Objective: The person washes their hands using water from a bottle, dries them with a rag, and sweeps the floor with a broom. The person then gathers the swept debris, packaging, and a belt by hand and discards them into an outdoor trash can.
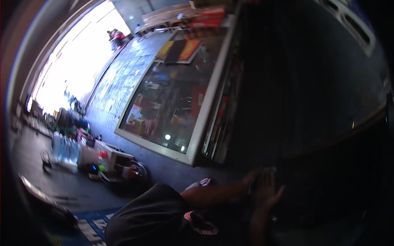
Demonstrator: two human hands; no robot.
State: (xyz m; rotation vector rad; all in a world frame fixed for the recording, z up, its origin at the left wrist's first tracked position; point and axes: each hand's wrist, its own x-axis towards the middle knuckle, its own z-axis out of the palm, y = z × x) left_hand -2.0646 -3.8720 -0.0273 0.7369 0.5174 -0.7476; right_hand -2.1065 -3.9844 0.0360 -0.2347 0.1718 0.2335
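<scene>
In deep shadow at the lower right of the head view, my two hands are close together. My left hand (pixel 250 179) reaches in from the left along a bare forearm; darkness and the other hand hide its fingers. Beside it is my right hand (pixel 269 191), fingers stretched upward and thumb held apart. A dark shape (pixel 257 183) lies between the hands, and I cannot tell what it is. Below them is my knee in dark cloth (pixel 152 209), with a red-and-white printed patch (pixel 201 224) on the dark clothing nearby.
A glass-topped display case (pixel 189 158) with a pale frame stands ahead, folders (pixel 180 51) on top. Bundled water bottles (pixel 65 148), boxes (pixel 117 158) and other goods sit on the floor at left. A person (pixel 117 37) is near the bright doorway. A bench (pixel 166 18) stands behind.
</scene>
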